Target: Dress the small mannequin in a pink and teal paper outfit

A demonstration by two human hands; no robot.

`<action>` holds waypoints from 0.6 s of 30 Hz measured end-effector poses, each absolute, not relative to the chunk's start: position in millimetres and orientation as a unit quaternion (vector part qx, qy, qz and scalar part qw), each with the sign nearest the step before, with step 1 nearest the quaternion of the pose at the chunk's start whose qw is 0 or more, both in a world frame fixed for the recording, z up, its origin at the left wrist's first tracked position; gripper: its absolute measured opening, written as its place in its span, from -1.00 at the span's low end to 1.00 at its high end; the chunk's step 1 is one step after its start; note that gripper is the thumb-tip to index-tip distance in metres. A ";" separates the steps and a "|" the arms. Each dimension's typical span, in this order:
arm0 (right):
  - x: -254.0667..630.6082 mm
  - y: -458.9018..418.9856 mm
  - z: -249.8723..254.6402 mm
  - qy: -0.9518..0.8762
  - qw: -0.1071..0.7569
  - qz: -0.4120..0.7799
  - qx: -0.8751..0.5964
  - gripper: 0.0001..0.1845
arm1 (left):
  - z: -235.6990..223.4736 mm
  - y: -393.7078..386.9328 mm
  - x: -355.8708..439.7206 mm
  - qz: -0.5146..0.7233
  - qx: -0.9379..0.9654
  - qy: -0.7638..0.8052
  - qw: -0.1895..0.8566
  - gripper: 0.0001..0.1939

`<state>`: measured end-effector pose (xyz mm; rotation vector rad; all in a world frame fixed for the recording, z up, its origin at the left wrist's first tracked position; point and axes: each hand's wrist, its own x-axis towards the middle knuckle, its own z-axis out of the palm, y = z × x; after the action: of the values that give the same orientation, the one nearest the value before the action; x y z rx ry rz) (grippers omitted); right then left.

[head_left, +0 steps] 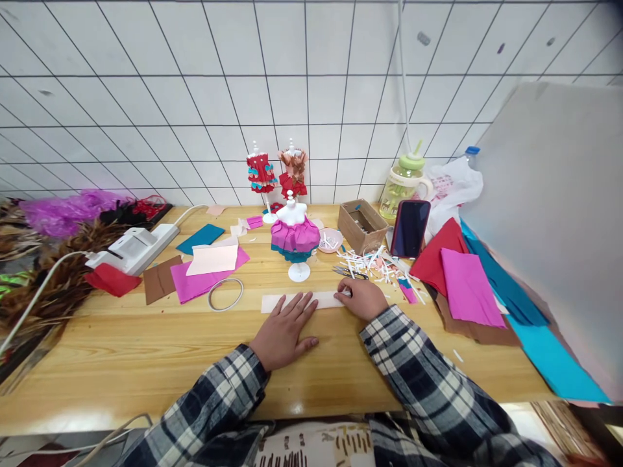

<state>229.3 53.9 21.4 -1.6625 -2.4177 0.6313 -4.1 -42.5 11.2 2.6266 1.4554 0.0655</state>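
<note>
A long pale strip (328, 299), paper-like, lies flat across the table in front of me. My left hand (285, 331) rests palm down with fingers spread, its fingertips pressing on the strip's left part. At the right end my right hand (365, 298) has its thumb and fingertips pinched together on the strip. Just beyond stands a small white dress form (291, 215) wearing a magenta ruffled skirt (295, 235) with a teal hem. Small thread snips (351, 273) lie by the right hand, partly among white paper scraps (377, 263).
Two more dressed forms stand behind. A cardboard box (364, 227), phone (411, 228) and drink bottle (402, 186) are at back right. Folded coloured sheets (472, 285) lie on the right. A silver ring (226, 295), pale sheet (213, 258) and power strip (141, 251) are on the left.
</note>
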 end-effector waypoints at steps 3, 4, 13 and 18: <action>234.7 55.8 20.8 -0.806 0.077 0.230 -0.540 -0.73 | 9.9 -43.2 -5.3 0.015 0.872 0.485 0.071 -0.23; 236.5 56.8 20.3 -0.808 0.081 0.239 -0.533 -0.69 | 10.1 -43.3 -5.6 0.014 0.872 0.484 0.071 -0.23; 233.1 42.7 24.6 -0.819 0.140 0.180 -0.527 -0.52 | 11.5 -42.5 -4.3 0.030 0.874 0.481 0.058 -0.21; 223.4 -6.1 15.1 -0.902 0.150 0.049 -0.402 -0.27 | 12.2 -42.9 -2.7 0.036 0.872 0.483 0.070 -0.20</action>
<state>223.4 -6.1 15.1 -1.1559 -2.5902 0.1403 -2.7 -42.9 12.2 2.6240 1.4521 0.1094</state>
